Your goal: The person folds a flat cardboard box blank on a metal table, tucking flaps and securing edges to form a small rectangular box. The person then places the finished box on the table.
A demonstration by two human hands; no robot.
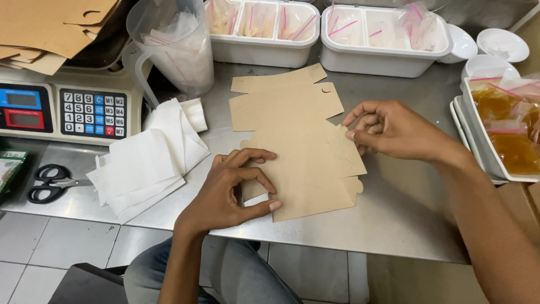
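Left hand curls loosely, fingertips and thumb pinching the near edge of the flat cardboard box blank lying on the steel desk; right hand, half-closed, nips its far edge.

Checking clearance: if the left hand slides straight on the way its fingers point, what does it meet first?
The left hand points right and slightly up across the flat cardboard blank it already presses. Straight on, it would likely meet the right hand at the blank's far edge first, though the exact line is uncertain.
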